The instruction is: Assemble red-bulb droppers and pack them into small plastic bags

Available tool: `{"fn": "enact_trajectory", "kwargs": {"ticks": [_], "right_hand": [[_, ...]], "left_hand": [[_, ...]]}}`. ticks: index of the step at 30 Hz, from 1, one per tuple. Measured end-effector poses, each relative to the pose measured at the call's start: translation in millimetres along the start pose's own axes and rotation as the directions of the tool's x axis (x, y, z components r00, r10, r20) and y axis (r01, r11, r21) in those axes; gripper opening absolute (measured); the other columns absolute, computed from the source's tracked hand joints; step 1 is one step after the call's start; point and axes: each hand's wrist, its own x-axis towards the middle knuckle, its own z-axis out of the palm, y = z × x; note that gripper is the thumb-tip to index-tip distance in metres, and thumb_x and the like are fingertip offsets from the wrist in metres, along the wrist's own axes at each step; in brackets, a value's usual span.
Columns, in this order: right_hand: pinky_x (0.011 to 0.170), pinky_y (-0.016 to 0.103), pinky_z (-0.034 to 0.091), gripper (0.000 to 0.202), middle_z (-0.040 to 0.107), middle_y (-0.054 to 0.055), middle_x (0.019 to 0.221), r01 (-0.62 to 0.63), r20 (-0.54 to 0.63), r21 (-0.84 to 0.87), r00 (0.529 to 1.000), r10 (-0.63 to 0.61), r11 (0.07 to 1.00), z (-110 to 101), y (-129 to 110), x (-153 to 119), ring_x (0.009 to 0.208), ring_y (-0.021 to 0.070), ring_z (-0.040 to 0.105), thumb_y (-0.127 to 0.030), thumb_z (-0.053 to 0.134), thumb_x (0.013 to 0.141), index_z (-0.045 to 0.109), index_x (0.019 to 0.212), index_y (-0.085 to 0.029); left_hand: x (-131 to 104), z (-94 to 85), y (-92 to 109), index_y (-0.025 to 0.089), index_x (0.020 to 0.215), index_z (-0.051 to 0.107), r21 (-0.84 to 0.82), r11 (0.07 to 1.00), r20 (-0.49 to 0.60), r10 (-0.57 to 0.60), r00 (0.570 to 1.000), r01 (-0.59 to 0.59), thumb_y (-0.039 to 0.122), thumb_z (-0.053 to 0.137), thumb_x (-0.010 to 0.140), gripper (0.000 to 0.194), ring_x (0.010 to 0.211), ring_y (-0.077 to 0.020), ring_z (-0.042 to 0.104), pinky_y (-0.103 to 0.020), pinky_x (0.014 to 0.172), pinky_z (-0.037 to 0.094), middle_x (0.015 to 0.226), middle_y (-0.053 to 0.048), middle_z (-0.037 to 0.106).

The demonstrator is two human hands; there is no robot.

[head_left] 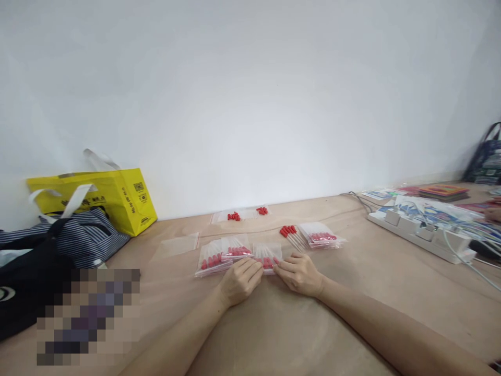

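Observation:
Between my hands lies a small clear zip bag (267, 253) holding several thin pale tubes with red bulb-like ends, like droppers. My left hand (243, 278) is closed at the bag's near left corner. At its near right corner, my right hand (299, 273) pinches the edge with bent fingers. Just left of it are more filled bags (214, 256), partly overlapping, red ends toward me. Beyond my right hand, several loose red-ended droppers (293, 237) lie beside a stack of filled bags (319, 234).
Flat empty bags (178, 246) lie at the left. More red-ended droppers (234, 216) rest on plastic by the wall. A yellow bag (136, 209) and striped cloth bag (94, 235) stand left. A white power strip (420, 235) with cables is right. Another person's hand (492, 214) shows at the right edge.

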Motion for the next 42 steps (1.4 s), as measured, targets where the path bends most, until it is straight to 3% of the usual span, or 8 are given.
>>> {"fn": "enact_trajectory", "kwargs": {"ticks": [13,27,33,37,39,40,41,42], "right_hand": [[0.054,0.027,0.021,0.014,0.058,0.0,0.064,-0.148,0.07,0.002,0.987,0.147,0.989,-9,-2,6,0.062,0.0115,0.043,-0.02,0.046,0.082,0.058,0.075,-0.019],[0.052,0.027,0.02,0.027,0.054,0.0,0.058,-0.092,0.038,0.027,0.995,0.091,0.995,11,-11,19,0.055,0.0109,0.04,-0.012,0.038,0.082,0.053,0.06,-0.016],[0.053,0.027,0.021,0.023,0.057,0.001,0.061,-0.135,0.023,0.016,0.991,0.135,0.991,10,-10,16,0.057,0.0108,0.041,-0.014,0.04,0.082,0.057,0.067,-0.016],[0.054,0.027,0.023,0.023,0.058,0.002,0.061,-0.172,0.082,0.008,0.982,0.171,0.985,12,-8,13,0.06,0.0117,0.043,-0.016,0.04,0.083,0.06,0.07,-0.017],[0.055,0.027,0.024,0.021,0.06,0.002,0.067,-0.25,0.12,-0.019,0.961,0.25,0.968,14,-4,13,0.064,0.0124,0.045,-0.017,0.042,0.083,0.061,0.074,-0.019],[0.056,0.026,0.025,0.02,0.061,0.002,0.07,-0.297,0.14,-0.032,0.944,0.299,0.954,16,-1,13,0.066,0.0129,0.046,-0.017,0.043,0.083,0.062,0.077,-0.02],[0.056,0.026,0.026,0.02,0.062,0.002,0.073,-0.339,0.164,-0.038,0.926,0.34,0.94,17,1,14,0.068,0.0134,0.046,-0.017,0.043,0.082,0.063,0.079,-0.022],[0.057,0.026,0.027,0.02,0.063,0.001,0.076,-0.37,0.194,-0.035,0.909,0.37,0.928,19,4,16,0.07,0.014,0.047,-0.017,0.044,0.082,0.063,0.081,-0.023]], "left_hand": [[-1,-3.2,1,0.014,0.068,0.055,0.047,0.998,0.113,-0.04,0.993,0.035,0.011,0.029,0.089,0.034,0.05,-0.0141,0.049,-0.026,0.05,0.04,0.055,-0.001,0.053],[-5,1.1,0,0.012,0.074,0.057,0.008,0.995,0.093,-0.1,0.991,0.1,0.011,0.026,0.09,0.036,0.058,-0.0153,0.052,-0.028,0.058,0.043,0.063,-0.004,0.058],[-5,4.1,5,0.013,0.072,0.059,0.022,0.991,0.089,-0.137,0.987,0.135,0.01,0.031,0.088,0.032,0.056,-0.0154,0.051,-0.028,0.058,0.042,0.06,-0.004,0.058],[-4,-6.3,-2,0.015,0.077,0.06,0.027,0.984,0.081,-0.179,0.98,0.178,0.014,0.038,0.085,0.023,0.07,-0.018,0.056,-0.032,0.07,0.042,0.07,-0.005,0.063],[-9,-17.0,-19,0.018,0.09,0.06,0.055,0.955,0.105,-0.297,0.949,0.293,0.021,0.043,0.083,0.019,0.085,-0.0209,0.055,-0.036,0.08,0.04,0.088,-0.006,0.065],[-15,-22.8,-31,0.017,0.096,0.06,0.101,0.909,0.141,-0.415,0.899,0.404,0.024,0.043,0.082,0.023,0.092,-0.0224,0.054,-0.037,0.085,0.038,0.096,-0.007,0.064],[-22,-28.3,-46,0.016,0.101,0.058,0.181,0.812,0.187,-0.582,0.791,0.555,0.026,0.041,0.082,0.027,0.098,-0.0228,0.051,-0.036,0.088,0.036,0.103,-0.008,0.062],[-30,-33.0,-61,0.017,0.105,0.056,0.277,0.679,0.235,-0.734,0.637,0.68,0.027,0.038,0.082,0.031,0.102,-0.0218,0.05,-0.034,0.091,0.034,0.108,-0.007,0.059]]}}
